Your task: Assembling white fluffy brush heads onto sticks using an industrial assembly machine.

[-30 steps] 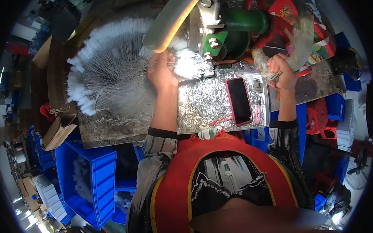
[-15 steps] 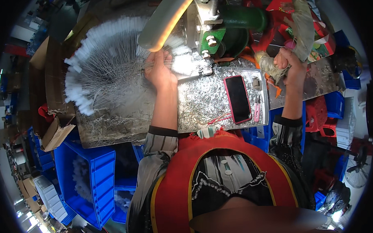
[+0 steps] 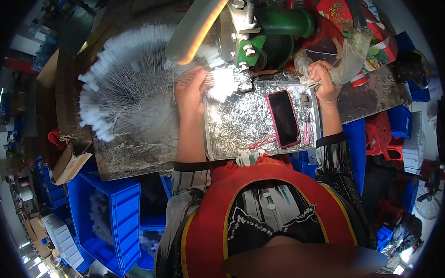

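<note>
My left hand (image 3: 189, 91) is closed around the thin wire stems of a small bunch of white-tipped brushes (image 3: 222, 85). The white ends of the bunch lie beside the base of a green hand press (image 3: 250, 51). Left of that hand, many more wire-stemmed brushes (image 3: 127, 78) spread in a wide fan, white tips outward. My right hand (image 3: 323, 79) is wrapped round the end of the press's lever handle (image 3: 355, 68), which is covered in worn, pale wrapping. A long lamp (image 3: 197, 28) hangs over my left hand and hides part of the brushes.
A metal tray (image 3: 232, 129) strewn with shiny wire clippings lies in front of the press. On it are a phone (image 3: 283, 118) in a red case and pink-handled snips (image 3: 307, 131). Blue bins (image 3: 125, 223) stand below the bench at left; a red box (image 3: 378, 50) sits at right.
My right hand has moved left with the lever handle. My left hand has shifted slightly, still holding the brush stems, and the white tips have moved a little.
</note>
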The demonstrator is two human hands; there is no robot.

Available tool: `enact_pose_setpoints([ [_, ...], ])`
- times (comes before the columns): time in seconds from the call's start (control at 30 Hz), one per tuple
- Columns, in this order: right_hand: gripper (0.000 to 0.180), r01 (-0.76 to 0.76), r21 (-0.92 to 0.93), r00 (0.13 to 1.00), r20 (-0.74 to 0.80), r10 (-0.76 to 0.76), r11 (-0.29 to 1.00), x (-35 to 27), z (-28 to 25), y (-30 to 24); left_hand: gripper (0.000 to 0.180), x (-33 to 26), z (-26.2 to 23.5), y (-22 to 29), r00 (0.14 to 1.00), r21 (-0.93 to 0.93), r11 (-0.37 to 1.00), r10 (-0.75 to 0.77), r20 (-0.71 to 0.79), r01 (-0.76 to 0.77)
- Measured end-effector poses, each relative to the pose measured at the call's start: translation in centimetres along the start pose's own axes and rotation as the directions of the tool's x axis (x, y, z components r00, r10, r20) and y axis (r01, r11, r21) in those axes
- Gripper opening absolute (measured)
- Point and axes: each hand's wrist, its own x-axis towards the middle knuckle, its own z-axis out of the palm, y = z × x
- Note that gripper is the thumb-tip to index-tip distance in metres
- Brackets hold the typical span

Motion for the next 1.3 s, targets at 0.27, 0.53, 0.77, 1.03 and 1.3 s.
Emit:
enact_pose_setpoints([
  [0.27,0.019,-0.280,0.129,0.955,-0.060,0.290,0.951,1.5,-0.3,-4.2,0.023,0.0,0.2,-0.1,0.997,-0.158,0.986,0.050,-0.052,-0.057],
  [0.53,0.020,-0.418,0.039,0.899,-0.129,0.419,0.908,3.5,0.7,-7.4,0.027,0.3,0.2,-0.2,0.998,-0.091,0.995,0.035,-0.051,-0.039],
  [0.77,0.021,-0.374,0.075,0.922,-0.074,0.380,0.924,2.8,-0.1,-5.9,0.028,0.3,0.7,-0.1,0.997,-0.059,0.997,0.044,-0.070,-0.049],
  [1.03,0.018,-0.319,0.043,0.940,-0.114,0.322,0.947,2.7,0.6,-5.8,0.027,0.3,0.4,-0.1,0.996,-0.053,0.996,0.061,-0.069,-0.065],
  [1.3,0.022,-0.231,0.080,0.972,-0.019,0.233,0.970,1.4,-0.4,-3.0,0.027,0.3,0.8,-0.7,0.986,-0.125,0.985,0.106,-0.131,-0.122],
])
